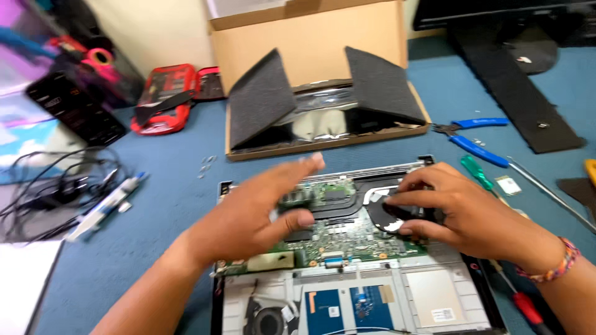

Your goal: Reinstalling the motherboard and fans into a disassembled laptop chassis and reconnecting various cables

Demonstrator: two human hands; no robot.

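Open cardboard box (310,37) behind, slightly blurred

Left hand (261,214) motion-blurred; fan (391,214) mostly hidden under right hand (456,211); laptop (434,298) cut off below.

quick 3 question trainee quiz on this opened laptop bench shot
1. True or false: the right hand has its fingers on the black fan inside the laptop.
2. Which tool lies right of the laptop, nearest the cardboard box? A) blue-handled pliers B) hammer C) tape measure
3. Fill in: the left hand hovers, blurred, over the green ____.

Key
1. True: the fingertips rest on the fan by the heat pipe.
2. A: the pliers lie on the blue mat, beyond the green screwdriver.
3. Board: the motherboard. Whether the hand touches it cannot be told.
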